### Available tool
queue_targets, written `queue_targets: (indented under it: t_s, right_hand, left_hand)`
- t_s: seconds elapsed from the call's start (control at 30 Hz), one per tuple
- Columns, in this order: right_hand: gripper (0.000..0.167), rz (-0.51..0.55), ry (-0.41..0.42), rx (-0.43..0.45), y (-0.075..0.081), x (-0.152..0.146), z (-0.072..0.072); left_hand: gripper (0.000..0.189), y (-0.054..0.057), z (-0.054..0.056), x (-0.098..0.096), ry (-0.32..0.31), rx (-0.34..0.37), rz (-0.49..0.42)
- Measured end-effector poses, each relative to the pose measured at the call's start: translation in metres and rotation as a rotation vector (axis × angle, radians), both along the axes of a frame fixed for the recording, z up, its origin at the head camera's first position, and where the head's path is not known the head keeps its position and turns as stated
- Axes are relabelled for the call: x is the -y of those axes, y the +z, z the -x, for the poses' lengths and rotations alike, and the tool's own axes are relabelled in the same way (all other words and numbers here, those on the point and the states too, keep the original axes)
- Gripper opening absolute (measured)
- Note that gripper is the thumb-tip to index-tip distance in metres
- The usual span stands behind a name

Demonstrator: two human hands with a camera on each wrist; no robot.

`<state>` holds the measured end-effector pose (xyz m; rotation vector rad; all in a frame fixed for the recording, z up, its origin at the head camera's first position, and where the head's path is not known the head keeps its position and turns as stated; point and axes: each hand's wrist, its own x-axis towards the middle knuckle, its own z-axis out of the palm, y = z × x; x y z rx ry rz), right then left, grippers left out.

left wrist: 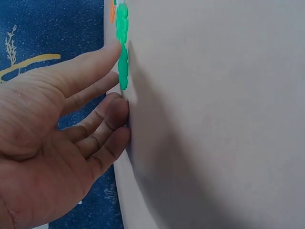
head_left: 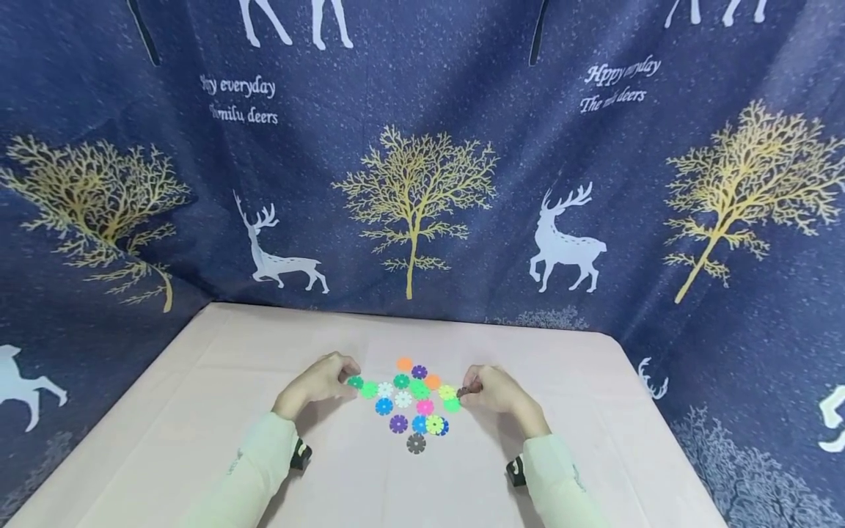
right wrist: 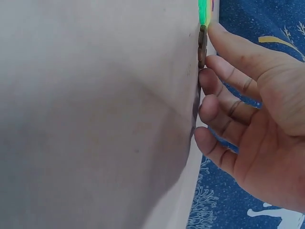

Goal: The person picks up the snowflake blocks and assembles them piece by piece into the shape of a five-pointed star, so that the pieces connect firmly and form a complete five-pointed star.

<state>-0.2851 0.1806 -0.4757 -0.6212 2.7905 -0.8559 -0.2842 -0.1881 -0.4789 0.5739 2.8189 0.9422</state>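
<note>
Flower-shaped notched plastic discs in many colours, such as a pink disc (head_left: pixel 425 407) and a grey disc (head_left: pixel 416 444), lie in a cluster mid-table. My left hand (head_left: pixel 325 377) pinches a dark green disc (head_left: pixel 356 382) at the cluster's left end, beside a light green disc (head_left: pixel 369 390). In the left wrist view the thumb and index finger are at the edge of the green disc (left wrist: pixel 124 71). My right hand (head_left: pixel 496 389) pinches a brown disc (right wrist: pixel 202 47) at the right end, close to a yellow disc (head_left: pixel 447 392) and a bright green disc (head_left: pixel 452 405).
A pale pink cloth covers the table (head_left: pixel 409 491). Behind it hangs a dark blue curtain (head_left: pixel 449 95) printed with trees and deer. Dark wrist cameras show under both sleeves, the left camera (head_left: pixel 301 455) and the right camera (head_left: pixel 516 471).
</note>
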Motion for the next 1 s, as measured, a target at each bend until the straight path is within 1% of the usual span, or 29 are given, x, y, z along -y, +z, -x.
queue_targets:
  t_s: [0.17,0.27,0.37,0.47,0.6,0.7,0.8,1.0]
  right_hand:
    - [0.025,0.004,-0.012,0.003,-0.0043,-0.0025,-0.0033]
    - [0.026,-0.002,-0.015,-0.005,-0.0051,-0.0031,-0.0045]
    - [0.027,0.008,-0.025,0.001,-0.0054,-0.0034,-0.0047]
    - [0.028,0.022,-0.028,0.019,-0.0056,-0.0032,-0.0049]
    - [0.029,0.04,-0.021,0.029,-0.0053,-0.0025,-0.005]
    - [0.029,0.056,-0.012,0.029,-0.005,-0.0024,-0.0043]
    - [0.028,0.078,-0.002,0.039,-0.005,-0.0027,-0.004]
    - [0.019,0.088,-0.017,0.029,-0.0074,-0.0023,-0.0023]
  left_hand:
    - [0.033,-0.0051,-0.002,-0.0035,0.054,0.005,-0.007]
    - [0.032,-0.0057,-0.002,-0.0058,0.076,-0.002,-0.014]
    - [0.03,-0.0048,-0.0013,-0.0079,0.076,-0.014,-0.011]
    - [0.03,-0.0035,-0.0017,-0.0096,0.084,-0.006,-0.003]
    - [0.031,-0.0033,-0.0028,-0.0094,0.103,0.011,-0.013]
    - [0.032,-0.005,-0.0027,-0.0082,0.098,0.001,-0.024]
    - [0.033,-0.0071,-0.0032,-0.0066,0.076,-0.001,-0.038]
    - [0.031,-0.0076,-0.0049,-0.0043,0.043,0.003,-0.086]
